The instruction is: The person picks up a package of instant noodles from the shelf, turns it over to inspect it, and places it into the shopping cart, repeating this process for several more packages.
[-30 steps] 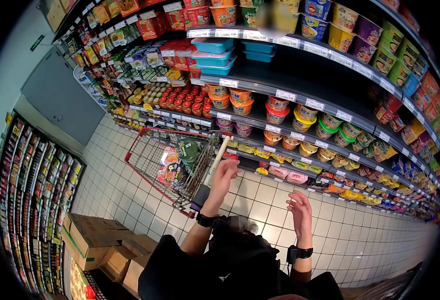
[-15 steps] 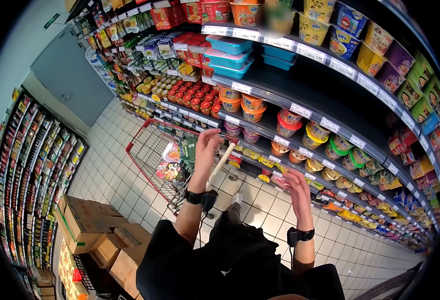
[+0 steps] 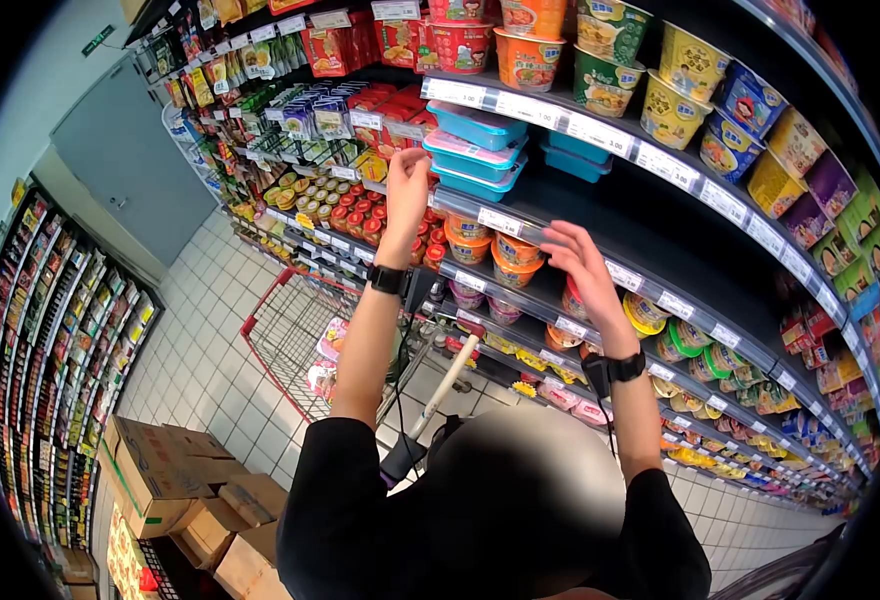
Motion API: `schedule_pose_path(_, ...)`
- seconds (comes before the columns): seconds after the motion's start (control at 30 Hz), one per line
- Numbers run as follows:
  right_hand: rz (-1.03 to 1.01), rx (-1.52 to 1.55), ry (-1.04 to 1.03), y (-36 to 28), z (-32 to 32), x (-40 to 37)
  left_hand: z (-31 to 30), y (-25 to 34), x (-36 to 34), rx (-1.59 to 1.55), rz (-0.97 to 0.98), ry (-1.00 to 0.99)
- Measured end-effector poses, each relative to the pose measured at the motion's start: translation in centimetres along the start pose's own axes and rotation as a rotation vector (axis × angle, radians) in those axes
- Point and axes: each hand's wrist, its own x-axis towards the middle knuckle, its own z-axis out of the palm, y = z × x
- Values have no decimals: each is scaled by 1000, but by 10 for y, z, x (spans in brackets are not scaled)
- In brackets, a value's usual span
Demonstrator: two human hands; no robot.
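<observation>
My left hand (image 3: 409,185) is raised just left of a stack of blue lidded boxes (image 3: 478,150) on the shelf; its fingers are curled and partly hidden, so whether it holds anything does not show. In front of the orange noodle bowls (image 3: 516,262), my right hand (image 3: 577,258) is up with its fingers spread and nothing in it. The two hands are well apart. Below them a shopping cart (image 3: 278,350) holds a few packages, and its pale handle (image 3: 450,375) with red ends lies between my forearms.
Shelves with cup noodles (image 3: 670,108) curve along the right. Several cardboard boxes (image 3: 165,465) stand at lower left beside another stocked rack (image 3: 50,370). A grey door (image 3: 135,165) is at upper left, above the tiled floor (image 3: 205,330).
Both hands have risen and reached forward, from over the cart and lower shelves to the height of the blue boxes. The shelves appear larger and closer.
</observation>
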Motion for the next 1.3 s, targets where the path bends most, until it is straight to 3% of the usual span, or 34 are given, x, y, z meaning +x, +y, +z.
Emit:
schedule_pose_path(0.1, -36, -92, 38, 9, 4, 55, 0, -16, 42, 88, 90, 17)
schedule_pose_path(0.23, -43, -136, 68, 18, 9, 117, 7, -34, 83, 218, 96, 57)
schedule_pose_path(0.33, -68, -399, 162, 22, 17, 152, 16, -43, 106, 252, 100, 31)
schedule_pose_path(0.47, -54, -488, 227, 39, 19, 192, 23, -59, 131, 266, 89, 54)
schedule_pose_path(0.8, 65, -291, 275, 26, 39, 198, 30, -59, 136, 316, 78, 41)
schedule_pose_path(1.07, 14, -328, 268, 23, 45, 199, 30, -50, 130, 370, 91, 0)
schedule_pose_path(1.17, -36, -243, 325, 39, 36, 205, 31, -48, 126, 366, 110, 6)
schedule_pose_path(1.23, 107, -227, 429, 30, 39, 200, 31, -53, 128, 353, 48, -21)
schedule_pose_path(1.3, 83, -227, 443, 28, 41, 195, 30, -50, 125, 342, 54, -71)
